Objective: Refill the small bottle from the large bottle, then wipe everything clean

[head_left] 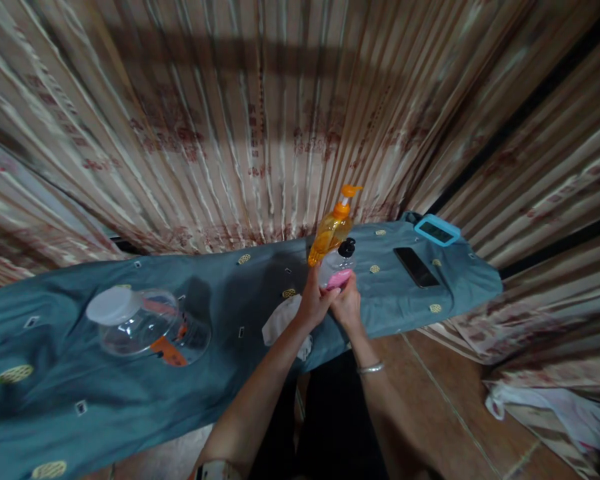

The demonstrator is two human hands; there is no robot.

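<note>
Both my hands are wrapped round a small clear bottle [331, 265] with a black cap and a pink label. My left hand [313, 297] grips its left side, and my right hand [347, 303] closes on the label from the right. The bottle tilts a little to the right. Just behind it stands an orange pump bottle [333, 230], its lower end partly hidden by the clear bottle. A crumpled white cloth [281, 323] lies beside my left forearm, partly covered by it.
A large clear plastic jar [153, 327] with a white lid stands on the left of the green cloth-covered table [250, 373]. Toward the right lie a black phone [416, 268] and a blue-framed digital clock [437, 231]. A pleated curtain [240, 133] hangs along the back.
</note>
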